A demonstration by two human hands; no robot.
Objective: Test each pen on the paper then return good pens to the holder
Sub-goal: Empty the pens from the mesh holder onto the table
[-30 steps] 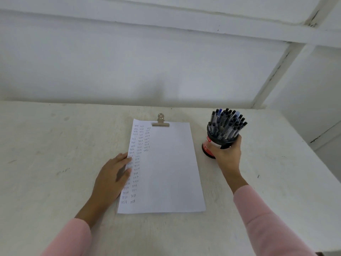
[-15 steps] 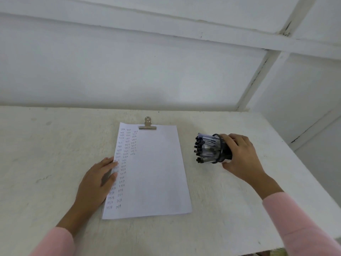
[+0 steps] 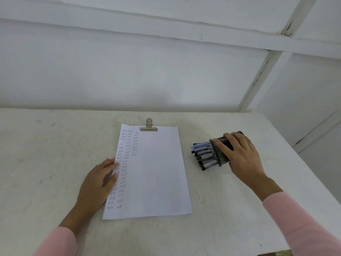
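A white sheet of paper [image 3: 156,172] lies on the table, its left part covered with columns of small handwritten marks. A metal clip [image 3: 149,126] pins its top edge. My left hand [image 3: 99,180] rests flat on the paper's left edge, fingers apart. To the right of the paper, a black mesh pen holder [image 3: 221,154] lies tipped on its side, mouth toward the paper. Several pens [image 3: 203,156] with dark caps stick out of it onto the table. My right hand [image 3: 241,157] grips the holder from above.
The whitish table [image 3: 55,154] reaches to a white wall at the back. Its right edge [image 3: 304,163] runs diagonally close beside my right hand, with a drop beyond it. Pink sleeves cover both forearms.
The holder stood upright in my right hand a second ago; it now lies on its side with the pens sliding out toward the paper. My left hand stayed on the paper.
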